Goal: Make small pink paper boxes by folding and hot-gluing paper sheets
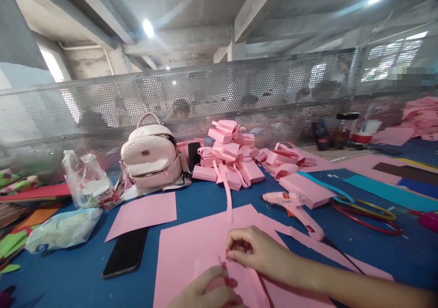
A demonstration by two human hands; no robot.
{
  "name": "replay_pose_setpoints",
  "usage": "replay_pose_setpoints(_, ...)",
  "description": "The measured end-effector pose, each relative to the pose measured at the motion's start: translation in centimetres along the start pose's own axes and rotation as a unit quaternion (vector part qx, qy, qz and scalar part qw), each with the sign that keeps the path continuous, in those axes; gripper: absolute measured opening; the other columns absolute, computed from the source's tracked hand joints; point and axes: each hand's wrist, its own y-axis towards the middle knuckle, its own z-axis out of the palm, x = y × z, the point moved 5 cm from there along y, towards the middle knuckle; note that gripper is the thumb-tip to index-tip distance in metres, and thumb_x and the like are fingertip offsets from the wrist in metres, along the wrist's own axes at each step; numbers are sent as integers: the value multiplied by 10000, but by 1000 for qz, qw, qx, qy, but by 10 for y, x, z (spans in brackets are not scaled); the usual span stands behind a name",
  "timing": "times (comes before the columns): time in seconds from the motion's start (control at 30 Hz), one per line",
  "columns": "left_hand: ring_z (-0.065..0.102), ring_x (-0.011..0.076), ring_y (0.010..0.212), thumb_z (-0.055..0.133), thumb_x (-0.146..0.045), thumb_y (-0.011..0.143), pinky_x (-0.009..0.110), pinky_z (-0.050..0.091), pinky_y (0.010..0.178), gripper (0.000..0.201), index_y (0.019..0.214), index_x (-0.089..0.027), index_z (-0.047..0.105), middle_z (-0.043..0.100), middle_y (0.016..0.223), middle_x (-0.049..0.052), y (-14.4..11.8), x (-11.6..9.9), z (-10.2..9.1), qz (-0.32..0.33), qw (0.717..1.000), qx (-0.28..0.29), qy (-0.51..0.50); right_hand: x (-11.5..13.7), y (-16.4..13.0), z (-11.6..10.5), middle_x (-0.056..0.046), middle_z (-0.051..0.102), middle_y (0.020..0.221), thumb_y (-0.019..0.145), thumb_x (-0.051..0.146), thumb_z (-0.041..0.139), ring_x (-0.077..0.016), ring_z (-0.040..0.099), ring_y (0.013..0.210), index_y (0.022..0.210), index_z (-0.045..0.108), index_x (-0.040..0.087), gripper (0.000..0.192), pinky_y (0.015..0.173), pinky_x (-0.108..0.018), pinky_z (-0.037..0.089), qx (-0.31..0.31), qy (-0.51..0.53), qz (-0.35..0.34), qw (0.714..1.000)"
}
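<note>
At the bottom middle, my left hand [208, 289] has its fingers curled on a folded piece of pink foam sheet [249, 283]. My right hand [248, 248] pinches the upper edge of that same piece, thumb and forefinger pressed together. Beneath both hands lies a larger flat pink sheet [178, 244]. A pink glue gun [290, 207] rests on its side beyond my right hand, its dark cord running under my forearm. Farther back rises a heap of folded pink foam pieces [229, 155], a thin strip hanging toward me.
On the blue table [82, 276] a black phone [125, 255] lies partly under a pink sheet [147, 212]. A pale backpack [153, 157] and plastic bags [65, 228] stand at left. Coloured strips [390, 191] and rings [369, 216] lie at right. A perforated metal screen [205, 84] runs behind.
</note>
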Motion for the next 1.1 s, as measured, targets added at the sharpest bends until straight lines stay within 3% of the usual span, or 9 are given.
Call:
replay_pose_setpoints(0.13, 637, 86, 904, 395, -233, 1084, 290, 350, 1163, 339, 971, -226, 715, 740, 987, -79, 8, 0, -7, 0, 999, -30, -26, 1, 1, -1, -28, 728, 828, 810, 197, 628, -169, 622, 761, 845, 723, 167, 106, 683, -246, 444, 8, 54, -1, 999)
replay_pose_setpoints(0.33, 625, 94, 873, 411, -214, 1075, 282, 484, 983, 327, 961, -244, 716, 717, 1137, -79, 1, -4, 3, 25, 1000, 18, 8, 2, 2, -9, 1, 720, 785, 821, 200, 637, -155, 584, 737, 811, 748, 189, 112, 662, -246, 405, -11, 1, -4, 1000)
replay_pose_setpoints(0.47, 621, 88, 828, 368, -188, 1079, 280, 467, 978, 359, 963, -220, 707, 706, 1062, -53, -2, -5, 9, 24, 999, 22, 31, 2, 2, -9, 9, 725, 789, 800, 179, 646, -146, 568, 723, 819, 748, 189, 105, 649, -236, 396, -13, 3, -3, 1000)
replay_pose_setpoints(0.7, 564, 96, 678, 255, -110, 1076, 277, 448, 961, 500, 805, -172, 670, 680, 825, -41, 14, -3, -3, -9, 1000, -21, 22, 6, 1, -10, -2, 732, 794, 804, 222, 669, -156, 572, 713, 835, 762, 199, 100, 640, -245, 387, -19, -30, -12, 999)
replay_pose_setpoints(0.97, 528, 118, 690, 483, -166, 1002, 360, 404, 1002, 225, 851, -220, 642, 656, 848, -50, 13, -7, 1, -22, 996, -54, 70, 2, 7, -7, 1, 694, 717, 745, 170, 676, -147, 560, 665, 759, 727, 183, 55, 594, -233, 362, -38, -85, -25, 995)
replay_pose_setpoints(1.1, 504, 131, 671, 470, -116, 969, 356, 412, 958, 226, 849, -221, 630, 666, 853, -35, 16, -6, -2, -35, 996, -50, 68, 0, 9, -9, 4, 692, 709, 767, 186, 653, -142, 560, 654, 762, 723, 187, 70, 580, -228, 355, -32, -100, -23, 994)
